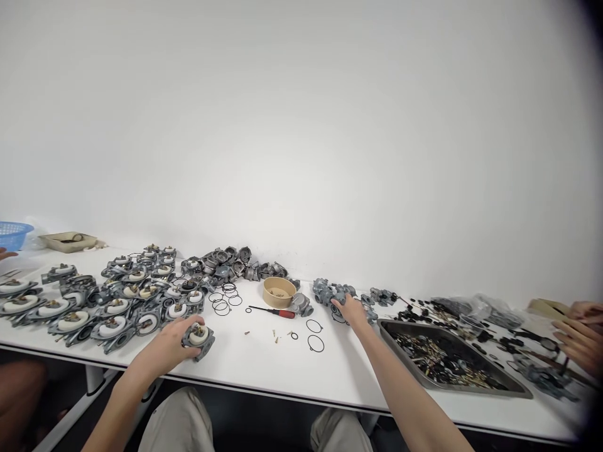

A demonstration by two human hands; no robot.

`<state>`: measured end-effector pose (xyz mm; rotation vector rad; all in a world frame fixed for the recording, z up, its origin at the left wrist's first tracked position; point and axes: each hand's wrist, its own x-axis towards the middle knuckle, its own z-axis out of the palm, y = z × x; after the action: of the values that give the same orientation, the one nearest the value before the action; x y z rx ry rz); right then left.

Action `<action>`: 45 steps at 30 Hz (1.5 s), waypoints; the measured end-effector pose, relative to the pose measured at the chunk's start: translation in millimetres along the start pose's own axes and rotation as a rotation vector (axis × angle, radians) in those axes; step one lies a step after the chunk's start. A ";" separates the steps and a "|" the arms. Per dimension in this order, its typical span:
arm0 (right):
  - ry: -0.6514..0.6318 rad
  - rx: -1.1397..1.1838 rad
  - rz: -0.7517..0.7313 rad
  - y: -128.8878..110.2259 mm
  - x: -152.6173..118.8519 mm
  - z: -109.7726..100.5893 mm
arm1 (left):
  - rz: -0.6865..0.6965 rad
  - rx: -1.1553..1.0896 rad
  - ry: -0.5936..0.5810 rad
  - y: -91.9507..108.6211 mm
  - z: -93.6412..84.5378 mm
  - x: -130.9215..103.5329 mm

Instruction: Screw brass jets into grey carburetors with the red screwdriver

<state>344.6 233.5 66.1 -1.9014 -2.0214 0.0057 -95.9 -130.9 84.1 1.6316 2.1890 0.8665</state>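
Note:
My left hand (176, 342) grips a grey metal carburetor body (200, 339) with a white ring-shaped float, near the table's front edge. Farther right, my right hand (349, 309) has its fingers on a grey metal part (338, 301) at the edge of a small cluster. Between the hands lie a red-handled screwdriver (277, 312), a single metal bowl part (302, 305), black rubber rings (315, 343) and small brass pieces (276, 340). A round tan container (279, 292) stands behind the screwdriver, with small pieces inside.
Rows of float-fitted bodies (113, 326) cover the left. Metal bowls (230, 263) are piled at the back. A steel tray (452, 358) of small parts is at right. Another person's hands (581, 336) are at far right; a blue basket (14, 236) is far left.

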 end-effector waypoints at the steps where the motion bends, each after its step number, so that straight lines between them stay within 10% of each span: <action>1: -0.004 -0.002 -0.001 -0.2 1.0 0.4 | 0.005 0.007 -0.009 2.7 1.4 -0.1; 28: 0.026 -0.013 -0.130 7.0 -34.9 1.1 | 0.148 -0.454 -0.194 9.5 43.1 28.5; 33: 0.166 -0.073 -0.173 58.9 -77.5 -29.7 | 0.065 -0.610 -0.239 -1.5 54.4 34.9; 39: 0.385 -0.286 0.128 147.2 -143.8 -36.7 | -0.004 -0.724 -0.183 -2.7 58.9 38.2; 45: 0.498 -0.297 0.062 157.6 -156.2 -13.9 | -0.008 -0.711 -0.181 -3.0 58.4 40.4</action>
<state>504.2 93.9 -0.4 -1.8890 -1.6887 -0.7143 -79.4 -76.2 41.7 1.2742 1.5030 1.2490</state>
